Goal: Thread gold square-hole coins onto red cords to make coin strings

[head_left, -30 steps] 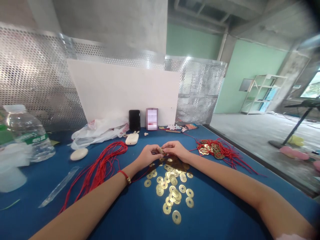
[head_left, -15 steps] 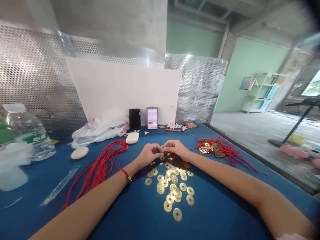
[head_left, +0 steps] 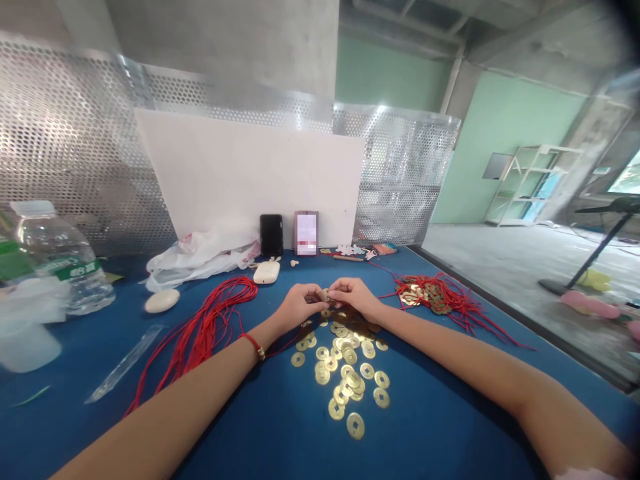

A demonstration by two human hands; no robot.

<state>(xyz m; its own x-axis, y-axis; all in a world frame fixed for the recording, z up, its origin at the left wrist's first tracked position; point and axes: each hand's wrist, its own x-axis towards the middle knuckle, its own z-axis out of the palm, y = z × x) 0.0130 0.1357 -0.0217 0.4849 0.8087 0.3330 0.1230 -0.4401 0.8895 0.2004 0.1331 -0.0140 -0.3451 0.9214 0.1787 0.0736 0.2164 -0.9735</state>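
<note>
My left hand (head_left: 301, 305) and my right hand (head_left: 356, 297) meet at the middle of the table, fingertips pinched together. Between them is a small brass coin (head_left: 325, 295), partly covered by the fingers. Both hands appear to grip it. Below them lies a loose spread of brass coins with square holes (head_left: 349, 357), some overlapping. A bundle of red cords (head_left: 200, 337) rests left of my left forearm. One thin dark red strand runs near my left wrist, which wears a red bracelet (head_left: 254, 345). Whether a cord passes through the held coin cannot be seen.
On the right lie red cords tied with coins (head_left: 427, 297). Along the back stand a black phone (head_left: 271, 235) and a lit phone (head_left: 307, 233), near a white earbud case (head_left: 267, 272). Leftward are a plastic bag (head_left: 200, 260), a water bottle (head_left: 60, 263) and a white oval object (head_left: 162, 301).
The view has shifted slightly. Both hands stay together at nearly the same spot, with the coin still between the fingertips. The loose coins lie as before.
</note>
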